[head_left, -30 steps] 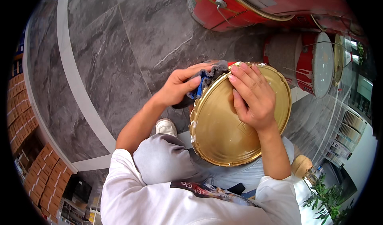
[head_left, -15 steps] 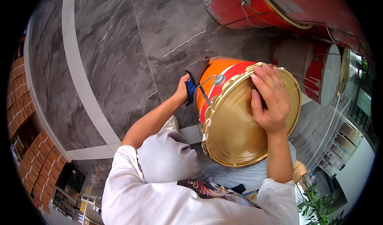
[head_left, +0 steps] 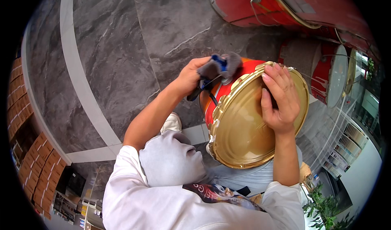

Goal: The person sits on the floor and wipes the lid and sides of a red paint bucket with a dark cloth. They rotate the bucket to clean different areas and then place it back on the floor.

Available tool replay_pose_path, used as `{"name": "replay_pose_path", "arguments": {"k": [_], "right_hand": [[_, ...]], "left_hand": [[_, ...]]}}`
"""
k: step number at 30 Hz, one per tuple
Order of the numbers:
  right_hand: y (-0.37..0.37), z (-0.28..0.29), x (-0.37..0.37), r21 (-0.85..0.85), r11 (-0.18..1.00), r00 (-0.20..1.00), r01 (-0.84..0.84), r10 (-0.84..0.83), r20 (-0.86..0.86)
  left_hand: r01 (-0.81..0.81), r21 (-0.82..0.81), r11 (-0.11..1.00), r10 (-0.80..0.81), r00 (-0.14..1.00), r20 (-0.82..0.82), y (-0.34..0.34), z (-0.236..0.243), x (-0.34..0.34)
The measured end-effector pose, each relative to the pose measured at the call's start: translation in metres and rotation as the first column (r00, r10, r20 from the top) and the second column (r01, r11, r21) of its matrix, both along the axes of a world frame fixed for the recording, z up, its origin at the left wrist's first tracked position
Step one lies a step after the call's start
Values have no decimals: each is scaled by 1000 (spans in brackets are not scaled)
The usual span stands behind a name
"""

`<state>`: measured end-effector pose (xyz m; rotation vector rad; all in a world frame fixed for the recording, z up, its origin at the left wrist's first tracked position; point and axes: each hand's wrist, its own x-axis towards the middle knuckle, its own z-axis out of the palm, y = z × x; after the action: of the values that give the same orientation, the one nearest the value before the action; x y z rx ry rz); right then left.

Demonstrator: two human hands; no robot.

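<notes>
A metal paint bucket [head_left: 210, 107], orange and red, is tilted in front of me, its gold lid [head_left: 240, 136] turned toward me. White paint crusts parts of the lid's crimped rim. Closed around a bunched grey and blue cloth [head_left: 232, 63], my left hand [head_left: 190, 78] presses it to the bucket's side by the wire handle. The cloth covers most of the handle's mount. On the upper right of the lid lies my right hand [head_left: 282, 107], flat, fingers stretched out to the rim. What is under its palm is hidden.
Large red buckets [head_left: 244, 9] stand at the far right, and another red and grey one [head_left: 321, 73] lies nearer. Dark marbled floor [head_left: 118, 58] with a pale strip [head_left: 81, 73] spreads to the left. Stacked cartons [head_left: 42, 169] line the left edge; a plant [head_left: 326, 207] is at lower right.
My left hand has moved up and right along the bucket's side, bringing the cloth over the handle mount. My right hand stays on the lid, and the lid has shifted slightly.
</notes>
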<state>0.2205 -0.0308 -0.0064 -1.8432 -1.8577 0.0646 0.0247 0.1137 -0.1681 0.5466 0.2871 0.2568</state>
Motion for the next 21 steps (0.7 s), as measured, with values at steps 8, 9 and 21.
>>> {"name": "replay_pose_path", "arguments": {"k": [8, 9, 21], "right_hand": [[-1, 1, 0, 5, 1000, 1000, 8, -8, 0], [1, -1, -1, 12, 1000, 1000, 5, -5, 0], [3, 1, -3, 50, 999, 998, 20, -23, 50]], "left_hand": [[-118, 57, 991, 128, 966, -223, -45, -9, -32], [-177, 207, 962, 184, 983, -15, -53, -1, -36], [-313, 866, 390, 407, 902, 143, -78, -18, -35]]}}
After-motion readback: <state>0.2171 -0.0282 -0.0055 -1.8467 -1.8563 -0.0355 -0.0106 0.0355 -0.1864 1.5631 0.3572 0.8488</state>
